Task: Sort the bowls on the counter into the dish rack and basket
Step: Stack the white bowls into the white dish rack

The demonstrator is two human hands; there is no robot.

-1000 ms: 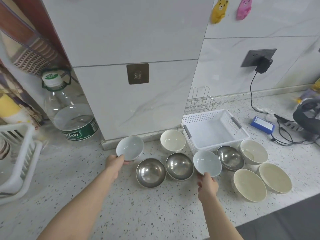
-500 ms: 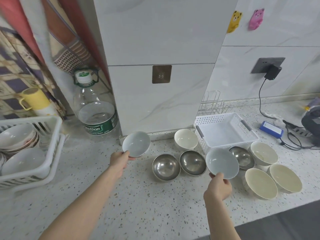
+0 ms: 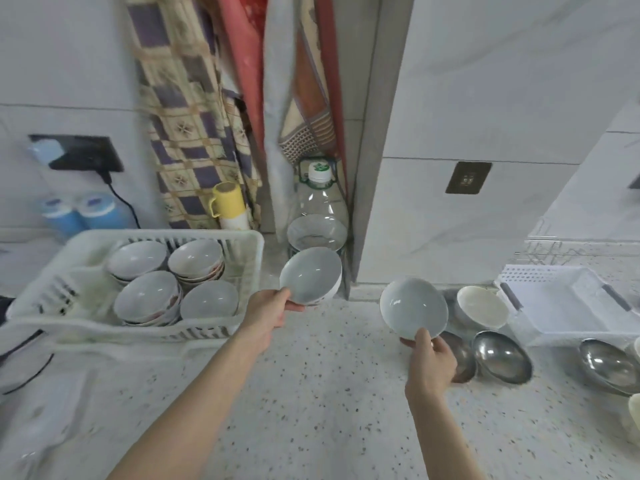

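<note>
Holding one pale blue-grey bowl in each hand, the person is working partway through the sort. The left hand (image 3: 268, 311) is gripping the near rim of the left bowl (image 3: 310, 274), tilted and lifted clear of the bench (image 3: 311, 410), just to the right of the dish rack (image 3: 138, 332). The right hand (image 3: 431, 360) is pinching the lower rim of the right bowl (image 3: 412, 312), also tilted and in the air.

Done so far, judging by the rack: four stacks of similar bowls (image 3: 173, 282) are sitting inside it, to the left of the left hand.

Remaining: beyond the right hand, a cream bowl (image 3: 482, 308) and several steel bowls (image 3: 502, 355) are waiting on the bench. The white basket (image 3: 568, 306), further right, is showing nothing inside in its visible part. The basket share appears not yet started; the two held bowls are probably going to the rack.
</note>
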